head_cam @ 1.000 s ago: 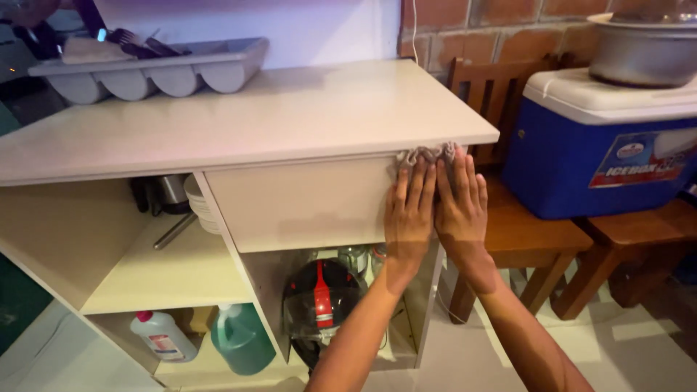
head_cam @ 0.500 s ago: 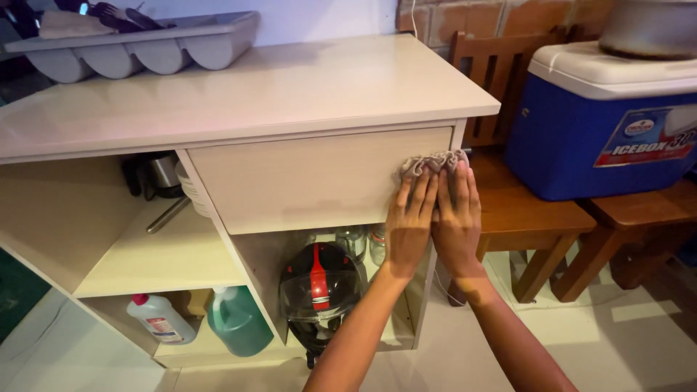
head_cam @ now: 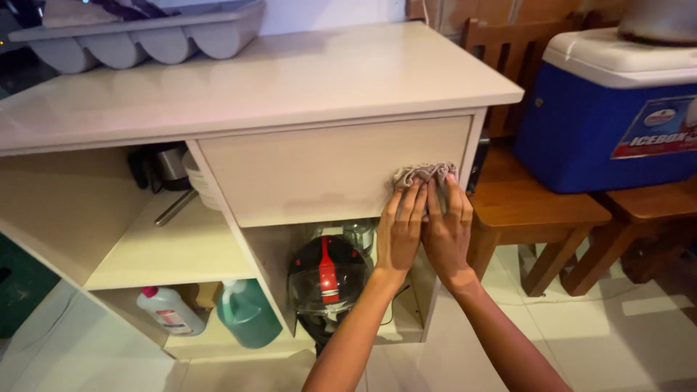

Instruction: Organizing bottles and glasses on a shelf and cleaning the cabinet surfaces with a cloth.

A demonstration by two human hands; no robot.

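Pale cream laminate covers the cabinet [head_cam: 290, 80], and a grey cloth [head_cam: 423, 174] is bunched against the right end of its drawer front [head_cam: 327, 170], near the lower right corner. The left hand [head_cam: 400, 232] and the right hand [head_cam: 446, 231] lie flat side by side, fingers straight, pressing the cloth to the panel. Below them a black and red helmet [head_cam: 324, 283] fills the open compartment, with glassware behind it hard to make out. A grey cutlery tray [head_cam: 145, 33] sits at the top's back left corner, cut off by the frame. A blue cooler [head_cam: 602, 123] rests on a wooden bench [head_cam: 537, 207] just beside the cabinet.
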